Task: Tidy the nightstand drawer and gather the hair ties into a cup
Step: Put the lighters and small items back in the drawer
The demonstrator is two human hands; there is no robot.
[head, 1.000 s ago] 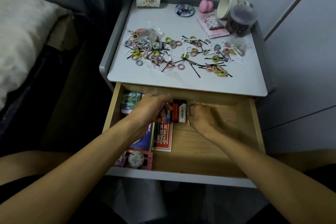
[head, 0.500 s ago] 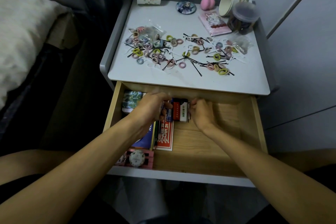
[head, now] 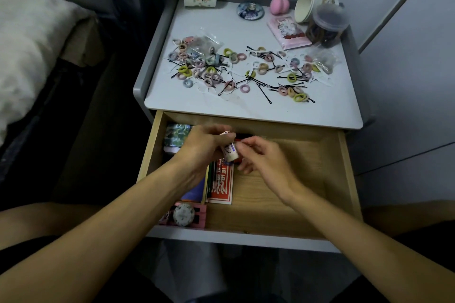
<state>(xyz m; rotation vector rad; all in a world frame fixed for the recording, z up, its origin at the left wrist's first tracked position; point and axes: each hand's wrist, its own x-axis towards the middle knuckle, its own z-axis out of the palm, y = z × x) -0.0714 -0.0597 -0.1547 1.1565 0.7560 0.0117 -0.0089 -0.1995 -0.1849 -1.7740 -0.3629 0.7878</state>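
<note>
The left hand (head: 204, 149) now pinches a white tube (head: 230, 152) raised from the drawer (head: 344, 167). The right hand (head: 267, 163) curls beside it, grip unclear. The hair ties (head: 236, 56) wait.

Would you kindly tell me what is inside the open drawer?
Along the drawer's left side: patterned roll, blue booklet, red packet, pink tray. The left hand, gripping a white tube, and right hand hide what lies beneath.

Pastel hair ties (head: 245, 89) scattered on the nightstand top (head: 246, 24), wooden drawer (head: 283, 204) open below.
</note>
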